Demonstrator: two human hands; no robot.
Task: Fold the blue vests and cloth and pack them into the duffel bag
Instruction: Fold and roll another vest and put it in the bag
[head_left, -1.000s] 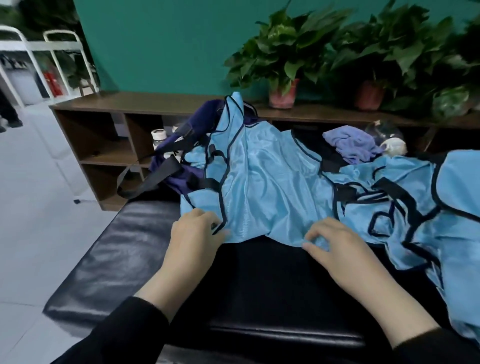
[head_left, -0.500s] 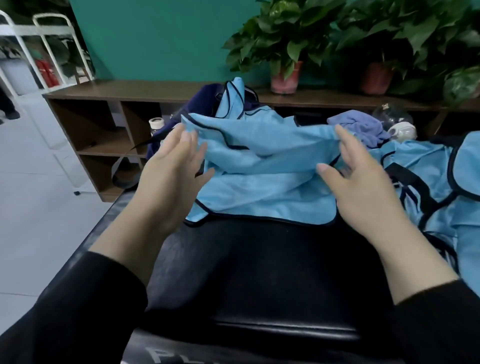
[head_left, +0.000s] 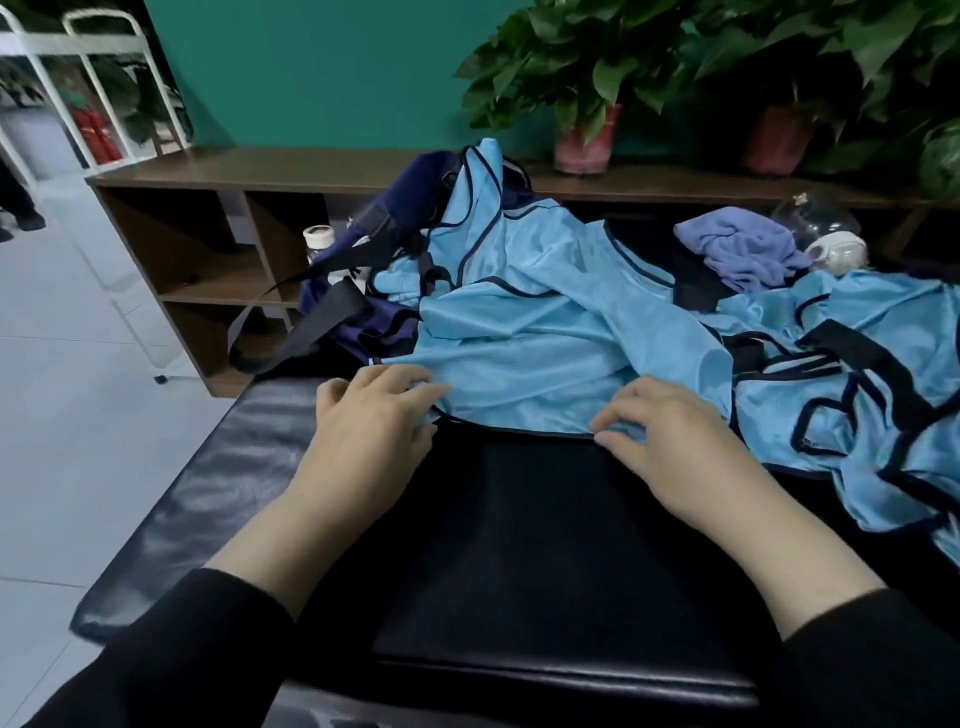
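Two hands, left hand (head_left: 376, 415) and right hand (head_left: 670, 431), lie set apart with fingers curled, pinching the near hem of a blue vest (head_left: 530, 343) on the black bench (head_left: 519, 545).

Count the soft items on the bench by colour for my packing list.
Light blue vests: 2, one under both hands, one heaped at right
Purple cloth: 1
Navy duffel bag: 1
Total: 4

The heap at right may hide more vests; I cannot tell.
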